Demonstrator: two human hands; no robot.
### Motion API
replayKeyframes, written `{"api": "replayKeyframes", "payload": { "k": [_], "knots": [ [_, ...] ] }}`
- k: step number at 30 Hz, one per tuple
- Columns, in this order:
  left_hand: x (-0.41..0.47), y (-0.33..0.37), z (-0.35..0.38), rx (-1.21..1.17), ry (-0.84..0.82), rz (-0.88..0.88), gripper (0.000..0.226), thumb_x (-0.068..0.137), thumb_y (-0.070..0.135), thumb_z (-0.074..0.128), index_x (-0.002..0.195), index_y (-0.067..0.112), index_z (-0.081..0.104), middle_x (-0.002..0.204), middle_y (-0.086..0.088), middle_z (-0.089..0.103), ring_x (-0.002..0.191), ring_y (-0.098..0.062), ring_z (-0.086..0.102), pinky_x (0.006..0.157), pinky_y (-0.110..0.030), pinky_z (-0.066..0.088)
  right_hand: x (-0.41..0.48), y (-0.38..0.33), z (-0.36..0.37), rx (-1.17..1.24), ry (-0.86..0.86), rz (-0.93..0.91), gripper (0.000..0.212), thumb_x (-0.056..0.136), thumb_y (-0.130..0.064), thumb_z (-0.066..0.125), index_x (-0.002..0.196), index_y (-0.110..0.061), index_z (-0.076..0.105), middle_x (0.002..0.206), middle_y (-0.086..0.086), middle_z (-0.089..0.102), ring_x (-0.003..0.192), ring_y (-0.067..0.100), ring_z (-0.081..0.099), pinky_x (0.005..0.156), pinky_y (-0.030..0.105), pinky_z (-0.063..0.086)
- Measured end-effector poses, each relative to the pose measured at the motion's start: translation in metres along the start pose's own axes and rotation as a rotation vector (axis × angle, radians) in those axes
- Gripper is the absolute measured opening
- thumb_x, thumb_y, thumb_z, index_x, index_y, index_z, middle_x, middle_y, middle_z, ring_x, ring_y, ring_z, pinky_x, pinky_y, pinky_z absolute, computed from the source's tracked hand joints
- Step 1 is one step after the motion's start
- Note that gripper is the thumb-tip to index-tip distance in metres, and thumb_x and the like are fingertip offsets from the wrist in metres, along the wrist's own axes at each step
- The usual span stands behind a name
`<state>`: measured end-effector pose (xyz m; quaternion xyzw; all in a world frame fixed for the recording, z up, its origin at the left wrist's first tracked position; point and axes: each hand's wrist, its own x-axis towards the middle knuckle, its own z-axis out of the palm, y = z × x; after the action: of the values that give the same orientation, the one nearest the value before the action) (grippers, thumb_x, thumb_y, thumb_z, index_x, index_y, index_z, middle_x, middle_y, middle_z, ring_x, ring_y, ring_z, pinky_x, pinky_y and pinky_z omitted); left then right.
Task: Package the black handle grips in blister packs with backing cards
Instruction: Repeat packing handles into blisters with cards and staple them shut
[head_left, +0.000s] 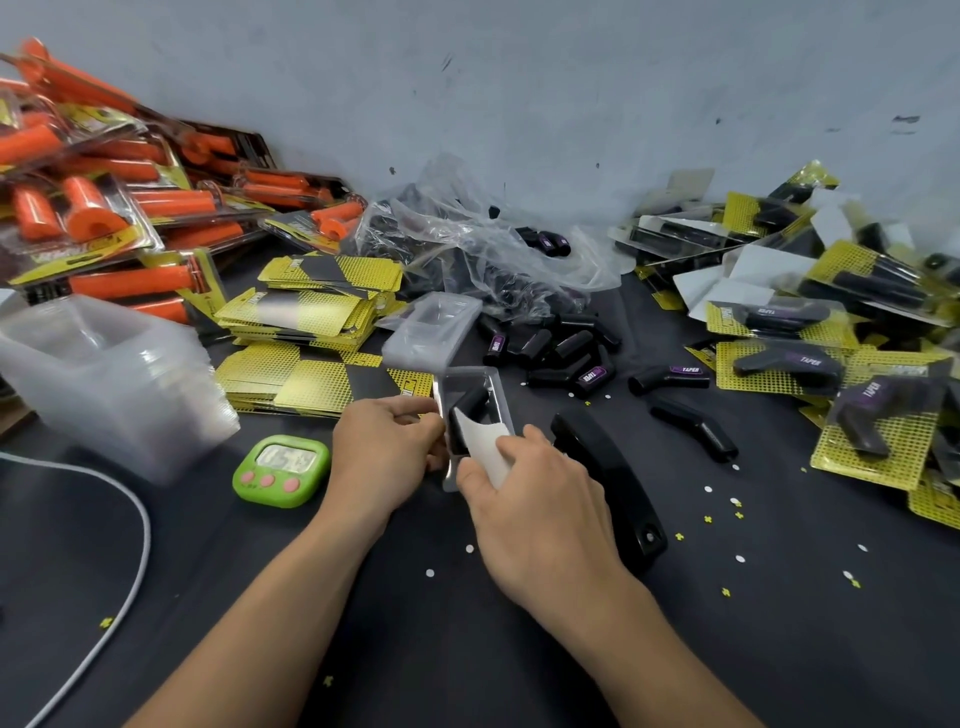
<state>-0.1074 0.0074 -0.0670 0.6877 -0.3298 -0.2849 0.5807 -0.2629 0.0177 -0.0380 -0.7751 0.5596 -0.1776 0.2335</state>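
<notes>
Sliding step, head view: I judge I'm feeding the backing card (485, 441) into the blister pack (496, 395); I'd keep it square to the pack's edges and push gently so it doesn't buckle.
Left hand (384, 447): my fingers pinch the pack's left edge, steadying it.
Right hand (535, 514): pinches the card's near end, white side up.
Black handle grip (470, 402): matte, bent, lying inside the clear pack, its near part under the card.
Stapler (608, 467): just beside my right hand.
</notes>
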Motion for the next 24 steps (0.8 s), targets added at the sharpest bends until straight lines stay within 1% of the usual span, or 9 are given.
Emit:
{"api": "replayKeyframes", "payload": {
  "k": [2, 4, 6, 11, 14, 17, 19, 21, 24],
  "knots": [
    [0.001, 0.0, 0.0, -0.004, 0.002, 0.002, 0.028, 0.083, -0.002, 0.061, 0.077, 0.017, 0.081, 0.066, -0.019, 0.072, 0.047, -0.02, 0.056, 0.052, -0.027, 0.05, 0.001, 0.002, -0.002, -0.019, 0.027, 0.021, 0.045, 0.096, -0.061, 0.043, 0.108, -0.022, 0.062, 0.122, 0.0, 0.063, 0.101, 0.028, 0.061, 0.08, 0.04, 0.043],
    [0.001, 0.0, 0.0, 0.006, 0.003, 0.005, 0.036, 0.083, 0.0, 0.062, 0.073, 0.029, 0.081, 0.065, -0.016, 0.072, 0.048, -0.019, 0.056, 0.054, -0.027, 0.05, 0.003, 0.004, -0.003, -0.015, 0.039, 0.025, 0.043, 0.095, -0.062, 0.044, 0.1, -0.022, 0.06, 0.105, -0.001, 0.066, 0.093, 0.028, 0.059, 0.073, 0.037, 0.04],
    [0.001, 0.0, -0.001, 0.012, 0.01, 0.006, 0.038, 0.083, 0.001, 0.064, 0.07, 0.033, 0.08, 0.064, -0.013, 0.073, 0.05, -0.02, 0.059, 0.058, -0.032, 0.054, 0.002, 0.004, -0.004, 0.044, 0.052, -0.005, 0.038, 0.094, -0.062, 0.046, 0.093, -0.025, 0.055, 0.094, -0.004, 0.063, 0.09, 0.028, 0.058, 0.072, 0.036, 0.037],
    [0.002, -0.001, -0.004, 0.036, 0.021, 0.006, 0.017, 0.086, 0.006, 0.073, 0.084, 0.021, 0.078, 0.068, -0.007, 0.076, 0.058, -0.025, 0.071, 0.064, -0.036, 0.06, -0.01, -0.006, 0.0, 0.047, 0.067, -0.164, 0.034, 0.093, -0.065, 0.046, 0.089, -0.032, 0.041, 0.087, -0.01, 0.048, 0.077, 0.02, 0.046, 0.069, 0.033, 0.031],
    [0.003, -0.003, -0.004, 0.04, 0.028, -0.004, 0.017, 0.086, 0.006, 0.073, 0.093, 0.021, 0.075, 0.068, -0.005, 0.076, 0.06, -0.028, 0.074, 0.063, -0.037, 0.062, -0.012, -0.006, 0.005, 0.006, 0.026, -0.129, 0.038, 0.093, -0.066, 0.043, 0.093, -0.028, 0.049, 0.114, -0.01, 0.054, 0.092, 0.024, 0.061, 0.071, 0.034, 0.033],
    [0.003, -0.004, -0.003, 0.035, 0.027, 0.015, 0.012, 0.088, 0.01, 0.074, 0.093, 0.022, 0.076, 0.066, -0.005, 0.075, 0.054, -0.02, 0.07, 0.059, -0.032, 0.056, -0.008, -0.004, 0.005, -0.061, 0.011, -0.056, 0.043, 0.094, -0.066, 0.044, 0.091, -0.024, 0.053, 0.143, -0.003, 0.048, 0.103, 0.028, 0.063, 0.074, 0.036, 0.036],
    [0.005, -0.006, -0.002, 0.026, 0.02, 0.021, 0.013, 0.086, 0.011, 0.075, 0.091, 0.023, 0.076, 0.067, -0.006, 0.075, 0.055, -0.021, 0.071, 0.06, -0.032, 0.056, -0.004, -0.001, 0.004, -0.071, -0.008, -0.021, 0.048, 0.094, -0.066, 0.044, 0.099, -0.021, 0.06, 0.158, -0.001, 0.04, 0.118, 0.029, 0.061, 0.084, 0.039, 0.043],
    [0.005, -0.006, -0.002, 0.014, 0.015, 0.018, 0.015, 0.083, 0.01, 0.073, 0.089, 0.024, 0.075, 0.067, -0.008, 0.075, 0.055, -0.022, 0.07, 0.062, -0.034, 0.058, -0.001, 0.001, 0.001, -0.063, -0.017, 0.008, 0.053, 0.094, -0.065, 0.044, 0.111, -0.02, 0.065, 0.164, 0.0, 0.035, 0.128, 0.029, 0.057, 0.095, 0.039, 0.045],
    [0.006, -0.007, -0.002, -0.009, 0.029, 0.003, 0.019, 0.082, 0.007, 0.07, 0.093, 0.021, 0.075, 0.067, -0.009, 0.075, 0.051, -0.02, 0.065, 0.06, -0.032, 0.054, 0.002, 0.005, -0.003, -0.05, -0.013, 0.033, 0.053, 0.095, -0.063, 0.044, 0.113, -0.019, 0.066, 0.161, 0.002, 0.04, 0.128, 0.03, 0.057, 0.097, 0.039, 0.045]
  ]
}}
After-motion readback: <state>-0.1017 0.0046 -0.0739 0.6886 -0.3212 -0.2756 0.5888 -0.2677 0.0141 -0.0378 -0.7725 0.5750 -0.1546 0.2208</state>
